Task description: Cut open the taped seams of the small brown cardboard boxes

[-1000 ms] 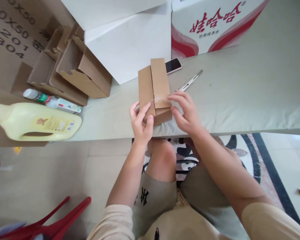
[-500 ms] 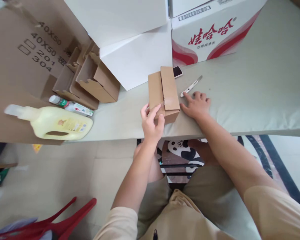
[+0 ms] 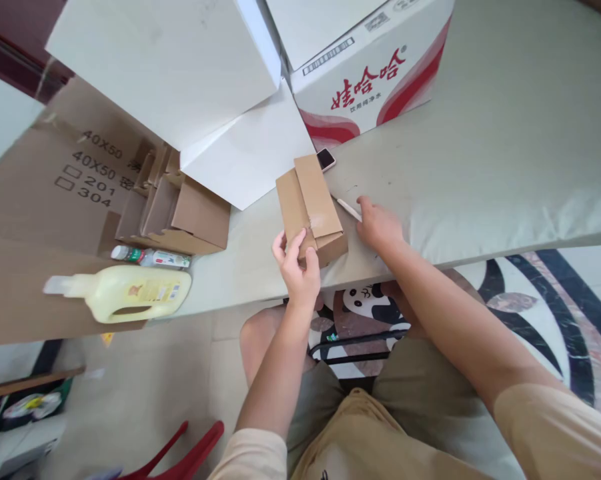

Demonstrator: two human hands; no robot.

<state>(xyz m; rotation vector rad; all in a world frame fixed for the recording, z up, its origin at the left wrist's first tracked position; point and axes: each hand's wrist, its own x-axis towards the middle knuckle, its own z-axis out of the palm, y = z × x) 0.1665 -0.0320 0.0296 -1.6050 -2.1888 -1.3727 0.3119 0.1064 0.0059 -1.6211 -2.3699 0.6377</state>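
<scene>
A small brown cardboard box (image 3: 291,205) rests on the cloth-covered surface, its top flaps folded over and a strip of clear tape near the front edge. My left hand (image 3: 299,270) grips the box's near left corner, thumb at the front and fingers on the top. To the right of the box, my right hand (image 3: 380,227) is closed around the handle of a white craft knife (image 3: 349,209). The blade end points left toward the box's side; whether it touches the cardboard I cannot tell.
A phone (image 3: 325,159) lies behind the box, beside large white cartons (image 3: 250,160). Opened brown boxes (image 3: 200,217), a small bottle (image 3: 153,257) and a yellow detergent jug (image 3: 140,293) stand or lie to the left. The surface's front edge (image 3: 250,301) runs just before me.
My right hand has picked up the craft knife, which lay on the cloth, and turned it toward the box. My left hand stays on the box. The camera view has shifted.
</scene>
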